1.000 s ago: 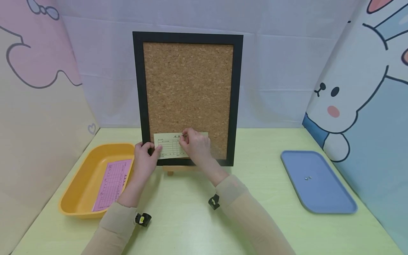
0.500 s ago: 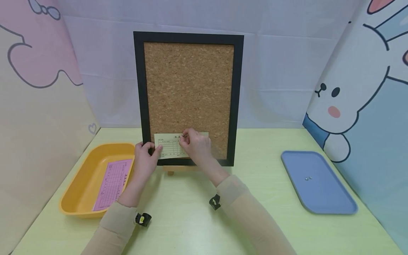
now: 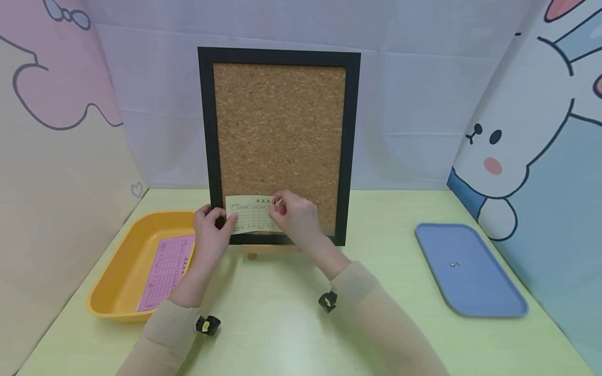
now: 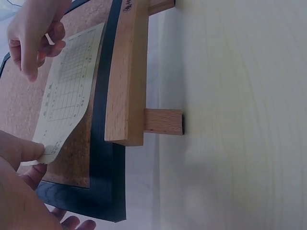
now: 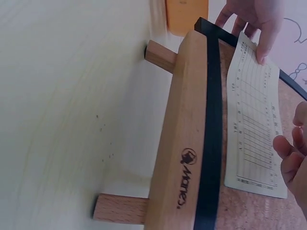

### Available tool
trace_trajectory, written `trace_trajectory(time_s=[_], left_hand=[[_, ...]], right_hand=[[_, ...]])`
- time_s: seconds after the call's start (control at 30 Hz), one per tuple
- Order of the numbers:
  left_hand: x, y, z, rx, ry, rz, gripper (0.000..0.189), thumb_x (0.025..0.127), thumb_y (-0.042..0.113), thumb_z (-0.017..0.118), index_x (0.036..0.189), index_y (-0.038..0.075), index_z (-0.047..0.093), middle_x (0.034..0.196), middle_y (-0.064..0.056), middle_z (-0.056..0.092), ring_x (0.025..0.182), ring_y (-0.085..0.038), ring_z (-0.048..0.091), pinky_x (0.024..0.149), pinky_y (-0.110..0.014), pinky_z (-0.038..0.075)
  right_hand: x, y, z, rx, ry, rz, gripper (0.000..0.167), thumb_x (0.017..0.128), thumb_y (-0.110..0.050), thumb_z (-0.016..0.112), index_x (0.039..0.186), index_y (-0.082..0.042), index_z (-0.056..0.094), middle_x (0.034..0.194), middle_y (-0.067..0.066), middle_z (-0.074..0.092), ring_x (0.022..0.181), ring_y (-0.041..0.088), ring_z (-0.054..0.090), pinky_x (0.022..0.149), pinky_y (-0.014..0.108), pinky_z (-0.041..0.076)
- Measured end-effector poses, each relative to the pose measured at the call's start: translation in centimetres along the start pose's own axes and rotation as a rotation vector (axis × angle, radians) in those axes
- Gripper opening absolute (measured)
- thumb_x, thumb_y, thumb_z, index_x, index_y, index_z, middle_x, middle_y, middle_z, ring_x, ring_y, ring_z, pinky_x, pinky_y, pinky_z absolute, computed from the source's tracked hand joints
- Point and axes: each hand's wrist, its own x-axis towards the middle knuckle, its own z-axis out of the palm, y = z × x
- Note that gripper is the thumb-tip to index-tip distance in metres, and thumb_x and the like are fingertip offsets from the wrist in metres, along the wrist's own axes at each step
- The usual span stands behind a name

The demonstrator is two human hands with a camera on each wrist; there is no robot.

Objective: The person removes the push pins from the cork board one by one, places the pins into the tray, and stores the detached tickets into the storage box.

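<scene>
A pale yellow printed slip (image 3: 246, 216) lies against the lower part of a black-framed corkboard (image 3: 282, 125). My left hand (image 3: 210, 233) pinches the slip's left end between thumb and fingers, beside the frame's left edge. In the left wrist view, that end of the slip (image 4: 67, 88) bends away from the cork. My right hand (image 3: 297, 216) is at the slip's top edge, thumb and forefinger pinching a tiny dark, shiny thumbtack (image 3: 274, 202). Its fingers cover the slip's right part in the head view. Whether the tack's point touches the paper, I cannot tell.
A yellow basin (image 3: 110, 282) with a pink printed slip (image 3: 165, 271) in it stands at left. On the right, a blue tray (image 3: 489, 284) bears a couple of tiny shiny tacks (image 3: 453, 265). The board rests on a wooden easel (image 4: 127, 81).
My right hand has shifted a little to the right, so the tack shows more plainly. My left hand and the slip's left end have moved slightly left.
</scene>
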Motion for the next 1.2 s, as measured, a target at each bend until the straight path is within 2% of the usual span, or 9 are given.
trace_trajectory(time_s=[0.13, 0.37, 0.6, 0.7, 0.93, 1.07, 1.2], left_hand=[[-0.1, 0.1, -0.3, -0.015, 0.025, 0.040, 0.028, 0.087, 0.026, 0.061, 0.091, -0.002, 0.057, 0.139, -0.019, 0.023, 0.126, -0.035, 0.020, 0.098, -0.050, 0.029], [-0.4, 0.8, -1.0, -0.037, 0.050, 0.065, 0.024, 0.086, 0.023, 0.062, 0.085, 0.000, 0.057, 0.138, -0.014, 0.028, 0.127, -0.032, 0.022, 0.101, -0.051, 0.023], [-0.6, 1.4, -1.7, -0.008, 0.074, 0.082, 0.024, 0.086, 0.027, 0.062, 0.084, 0.003, 0.058, 0.138, -0.009, 0.031, 0.128, -0.029, 0.024, 0.099, -0.050, 0.027], [-0.7, 1.5, -2.1, 0.005, 0.077, 0.120, 0.024, 0.086, 0.026, 0.062, 0.083, 0.003, 0.057, 0.135, -0.008, 0.035, 0.125, -0.030, 0.028, 0.098, -0.050, 0.029], [-0.9, 2.3, -3.7, 0.084, 0.106, 0.236, 0.025, 0.086, 0.026, 0.063, 0.087, 0.001, 0.062, 0.111, -0.012, 0.055, 0.105, -0.030, 0.043, 0.086, -0.044, 0.034], [-1.0, 3.1, -4.7, 0.129, 0.093, 0.257, 0.029, 0.087, 0.031, 0.061, 0.090, 0.002, 0.063, 0.097, -0.012, 0.060, 0.093, -0.029, 0.045, 0.076, -0.038, 0.036], [-1.1, 3.7, -5.5, 0.142, 0.078, 0.255, 0.031, 0.087, 0.037, 0.059, 0.088, 0.006, 0.064, 0.090, -0.009, 0.058, 0.088, -0.028, 0.046, 0.069, -0.034, 0.034]], right_hand=[[0.1, -0.2, -1.2, 0.020, -0.039, 0.005, 0.008, 0.080, -0.016, 0.063, 0.085, -0.010, 0.062, 0.057, -0.006, 0.052, 0.044, 0.003, 0.039, 0.040, 0.015, 0.030], [0.3, -0.1, -3.5, 0.037, -0.058, 0.020, 0.006, 0.079, -0.014, 0.064, 0.083, -0.010, 0.063, 0.057, -0.006, 0.051, 0.045, 0.003, 0.039, 0.039, 0.017, 0.030], [0.1, 0.1, -5.6, 0.058, -0.080, 0.010, 0.006, 0.078, -0.013, 0.064, 0.082, -0.010, 0.063, 0.058, -0.006, 0.052, 0.047, 0.004, 0.041, 0.041, 0.018, 0.032], [0.1, 0.4, -6.7, 0.063, -0.072, -0.018, 0.006, 0.077, -0.012, 0.065, 0.081, -0.009, 0.062, 0.059, -0.004, 0.055, 0.048, 0.004, 0.045, 0.042, 0.019, 0.035], [0.1, 1.6, -9.1, 0.054, -0.095, -0.071, 0.006, 0.075, -0.009, 0.065, 0.080, -0.009, 0.062, 0.063, -0.003, 0.057, 0.053, 0.007, 0.049, 0.048, 0.020, 0.040], [0.0, 2.4, -10.8, 0.036, -0.118, -0.080, 0.008, 0.073, -0.009, 0.066, 0.080, -0.009, 0.062, 0.065, -0.002, 0.055, 0.056, 0.009, 0.048, 0.050, 0.022, 0.040], [-0.1, 3.1, -12.2, 0.015, -0.139, -0.091, 0.007, 0.075, -0.010, 0.064, 0.082, -0.011, 0.062, 0.067, -0.001, 0.054, 0.058, 0.009, 0.047, 0.051, 0.022, 0.040]])
